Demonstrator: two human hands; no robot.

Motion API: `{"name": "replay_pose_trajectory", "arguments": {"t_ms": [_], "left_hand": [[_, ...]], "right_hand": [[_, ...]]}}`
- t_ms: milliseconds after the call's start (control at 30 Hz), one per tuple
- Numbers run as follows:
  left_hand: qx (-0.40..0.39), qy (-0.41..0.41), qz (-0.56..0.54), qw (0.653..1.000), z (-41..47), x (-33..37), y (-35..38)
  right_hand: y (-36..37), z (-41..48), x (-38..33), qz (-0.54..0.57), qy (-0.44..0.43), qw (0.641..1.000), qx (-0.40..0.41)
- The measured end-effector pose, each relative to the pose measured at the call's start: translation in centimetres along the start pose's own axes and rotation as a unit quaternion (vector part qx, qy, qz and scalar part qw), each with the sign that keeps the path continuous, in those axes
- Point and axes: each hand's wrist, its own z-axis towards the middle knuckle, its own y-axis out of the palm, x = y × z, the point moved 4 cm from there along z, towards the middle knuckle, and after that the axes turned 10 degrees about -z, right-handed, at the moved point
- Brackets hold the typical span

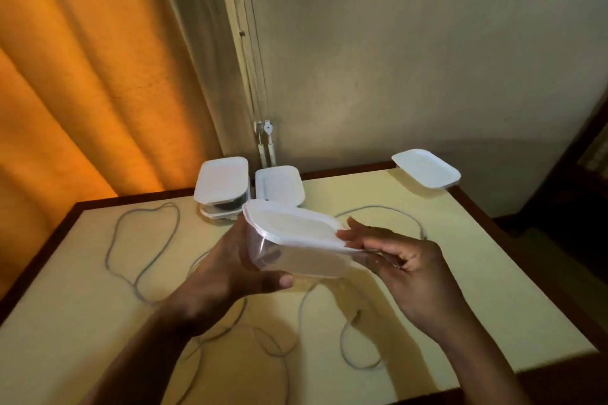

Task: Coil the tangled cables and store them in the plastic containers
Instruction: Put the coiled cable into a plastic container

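Observation:
A clear plastic container [306, 260] with a white lid [296, 223] is held in the air above the middle of the table. My left hand [230, 270] grips its left end, thumb under its clear wall. My right hand [401, 260] holds its right end, fingertips at the lid's rim. Grey cables [144, 240] lie in loose tangled loops across the table, another loop [358, 355] near the front. At the back stands a lidded container stack [222, 187] with something dark inside, a lidded container [279, 186] beside it, and a third [426, 168] at the back right corner.
The cream table [477, 273] has a dark wooden rim. An orange curtain [82, 76] hangs at the left, a pale wall behind. Two white plugs [267, 138] hang against the wall behind the containers.

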Motion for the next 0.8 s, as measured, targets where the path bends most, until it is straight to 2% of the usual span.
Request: {"name": "replay_pose_trajectory", "arguments": {"t_ms": [133,200,267,367,467,567,667,733,800], "left_hand": [[0.095,0.031,0.048,0.994,-3.7,-0.6,-1.2],[0.15,0.068,0.099,0.981,-5.2,-1.1,-1.1],[0.183,0.123,0.139,0.965,-6.6,-1.2,-0.5],[0.21,0.165,0.148,0.952,-7.7,-1.1,-0.2],[0.231,0.166,0.15,0.947,-8.5,-1.3,-1.1],[0.241,0.172,0.225,0.928,-8.7,-1.8,-1.0],[0.255,0.196,0.346,0.881,-8.9,-2.5,-0.3],[0.265,0.211,0.4,0.852,-8.9,-2.9,0.2],[0.251,0.235,0.417,0.841,-8.7,-3.3,0.3]], "right_hand": [[3.1,-1.2,-3.0,-0.065,-0.004,0.996,-0.063],[5.5,-2.0,-5.9,-0.076,-0.03,0.993,-0.081],[8.5,-2.8,-8.2,-0.137,-0.057,0.985,-0.085],[11.3,-3.4,-9.3,-0.23,-0.112,0.966,-0.044],[12.6,-3.9,-10.1,-0.238,-0.132,0.962,0.004],[12.5,-4.2,-11.0,-0.195,-0.079,0.977,0.045],[13.1,-3.6,-11.2,-0.214,-0.007,0.976,0.043],[13.3,-3.5,-11.0,-0.224,0.002,0.974,0.037],[13.4,-3.6,-11.0,-0.228,-0.007,0.973,0.034]]}}
